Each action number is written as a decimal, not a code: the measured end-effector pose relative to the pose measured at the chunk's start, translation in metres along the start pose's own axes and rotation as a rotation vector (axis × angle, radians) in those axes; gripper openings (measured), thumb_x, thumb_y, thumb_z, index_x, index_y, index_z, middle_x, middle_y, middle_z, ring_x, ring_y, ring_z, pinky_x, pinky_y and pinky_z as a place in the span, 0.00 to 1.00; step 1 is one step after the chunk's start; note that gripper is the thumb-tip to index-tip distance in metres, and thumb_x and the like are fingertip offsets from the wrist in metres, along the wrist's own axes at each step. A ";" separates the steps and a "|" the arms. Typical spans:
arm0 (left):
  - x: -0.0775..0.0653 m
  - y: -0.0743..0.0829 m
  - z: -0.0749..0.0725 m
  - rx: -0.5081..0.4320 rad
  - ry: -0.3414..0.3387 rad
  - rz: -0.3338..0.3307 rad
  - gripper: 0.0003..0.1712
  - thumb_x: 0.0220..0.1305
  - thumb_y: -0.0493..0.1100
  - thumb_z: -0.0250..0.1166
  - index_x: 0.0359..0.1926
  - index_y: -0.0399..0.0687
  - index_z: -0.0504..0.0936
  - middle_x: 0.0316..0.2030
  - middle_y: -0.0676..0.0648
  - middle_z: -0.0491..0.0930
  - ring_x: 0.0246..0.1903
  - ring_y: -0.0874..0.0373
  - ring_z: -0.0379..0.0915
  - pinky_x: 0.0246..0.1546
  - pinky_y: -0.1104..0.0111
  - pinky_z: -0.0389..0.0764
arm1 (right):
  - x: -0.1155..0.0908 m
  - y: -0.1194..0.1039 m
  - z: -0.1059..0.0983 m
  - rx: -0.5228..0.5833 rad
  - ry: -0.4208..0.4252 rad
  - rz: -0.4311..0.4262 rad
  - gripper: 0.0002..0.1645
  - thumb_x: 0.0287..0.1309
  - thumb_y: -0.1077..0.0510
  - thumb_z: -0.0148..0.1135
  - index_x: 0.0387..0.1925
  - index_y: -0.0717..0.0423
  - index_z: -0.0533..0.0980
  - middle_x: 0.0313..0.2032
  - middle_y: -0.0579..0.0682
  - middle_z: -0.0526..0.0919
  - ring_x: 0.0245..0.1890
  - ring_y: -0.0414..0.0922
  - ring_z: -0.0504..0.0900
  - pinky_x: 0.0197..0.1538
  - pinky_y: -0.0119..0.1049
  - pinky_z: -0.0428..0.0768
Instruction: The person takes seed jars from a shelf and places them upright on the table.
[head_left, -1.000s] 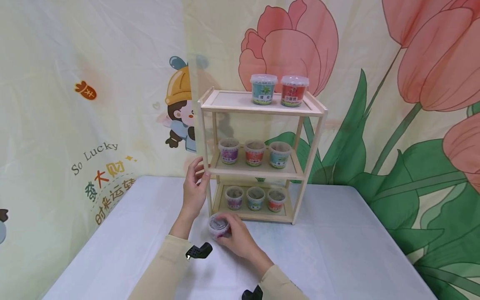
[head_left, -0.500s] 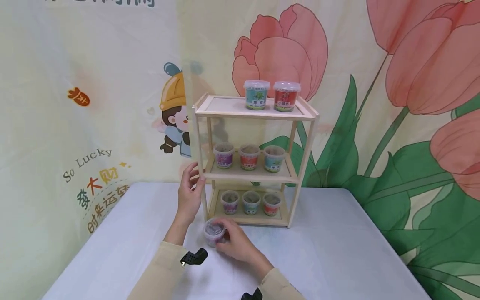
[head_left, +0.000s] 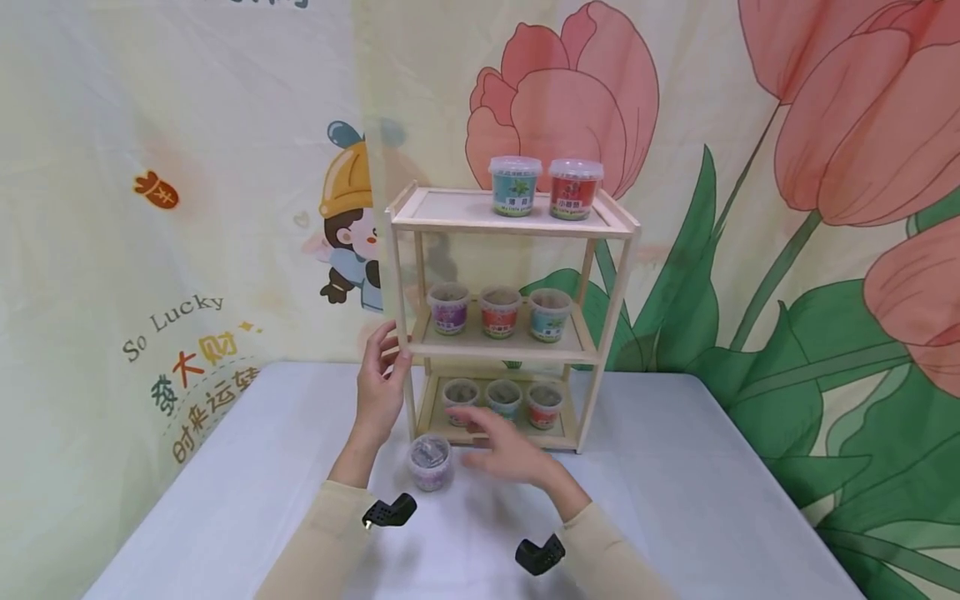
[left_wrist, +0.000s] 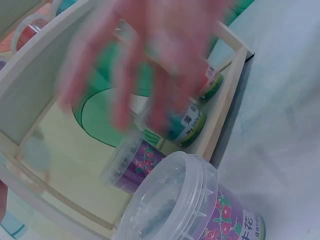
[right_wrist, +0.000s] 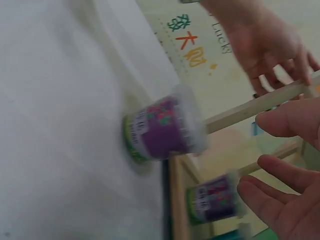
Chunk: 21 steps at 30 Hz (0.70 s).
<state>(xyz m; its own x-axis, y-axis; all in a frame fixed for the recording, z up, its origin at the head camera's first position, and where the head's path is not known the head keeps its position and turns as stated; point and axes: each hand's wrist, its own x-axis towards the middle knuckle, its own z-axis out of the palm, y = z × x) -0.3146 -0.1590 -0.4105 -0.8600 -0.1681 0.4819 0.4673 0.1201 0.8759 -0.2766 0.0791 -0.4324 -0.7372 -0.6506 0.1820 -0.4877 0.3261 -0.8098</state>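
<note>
A purple-labelled plastic cup with a clear lid (head_left: 431, 463) stands upright on the table in front of the wooden shelf rack (head_left: 502, 353). My right hand (head_left: 504, 447) hovers just right of the cup, fingers spread and holding nothing; in the right wrist view its fingers (right_wrist: 280, 207) show apart from the cup. With thumb and fingers, my left hand (head_left: 379, 385) holds the rack's left front post at middle-shelf height. In the left wrist view, the right hand (left_wrist: 150, 55) is a blur over the lowest shelf, beyond the purple cup (left_wrist: 200, 205).
On the top shelf stand a teal cup (head_left: 514, 187) and a red cup (head_left: 575, 190). The middle shelf carries purple (head_left: 448, 310), red (head_left: 499, 313) and teal cups (head_left: 550, 317). Three similar cups sit on the bottom shelf, partly behind my right hand. A printed curtain hangs behind.
My right hand has let go of the purple cup and moved right, its fingers opening. The cup stays on the table. My left hand keeps its place at the post.
</note>
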 end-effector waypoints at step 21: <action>0.000 0.001 -0.001 -0.019 -0.023 -0.006 0.28 0.83 0.43 0.57 0.78 0.63 0.65 0.64 0.42 0.73 0.58 0.51 0.72 0.56 0.62 0.74 | 0.002 -0.177 -0.168 -0.112 0.550 -0.351 0.27 0.71 0.70 0.62 0.69 0.64 0.72 0.66 0.58 0.77 0.64 0.53 0.80 0.67 0.39 0.78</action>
<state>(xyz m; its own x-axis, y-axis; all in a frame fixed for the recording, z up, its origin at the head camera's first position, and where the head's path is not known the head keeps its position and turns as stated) -0.3138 -0.1601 -0.4099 -0.8671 -0.1467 0.4760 0.4656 0.1009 0.8792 -0.2702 0.1353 -0.1944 -0.6422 -0.2961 0.7071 -0.7665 0.2469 -0.5928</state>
